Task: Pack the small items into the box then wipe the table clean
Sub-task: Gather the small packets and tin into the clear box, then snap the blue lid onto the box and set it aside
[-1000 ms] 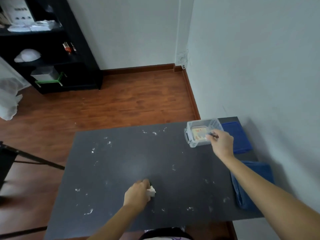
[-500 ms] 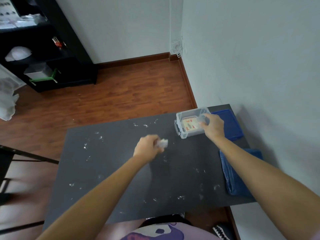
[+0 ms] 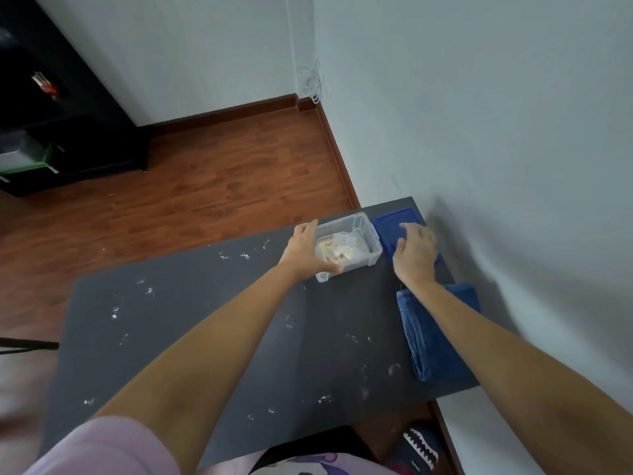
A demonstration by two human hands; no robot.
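Observation:
A clear plastic box (image 3: 372,242) stands at the far right of the dark table (image 3: 205,303). Small white packets (image 3: 337,250) with red print lie inside it. My left hand (image 3: 301,250) grips the box's left end, thumb on the near rim and fingers at the far corner. My right hand (image 3: 415,253) hovers with curled, spread fingers over the blue lid (image 3: 390,225), which lies flat just right of the box; whether it touches the lid is unclear. A folded blue cloth (image 3: 442,337) lies near the table's right edge, partly under my right forearm. White crumbs (image 3: 148,291) speckle the tabletop.
A pale wall runs close along the table's right side. A black shelf unit (image 3: 68,132) stands across the wooden floor at far left. A patterned shoe (image 3: 421,447) shows below the table's near right corner.
My left hand carried a small white item across to the box and now grips the box's left end. My right hand left the box and moved right over the blue lid.

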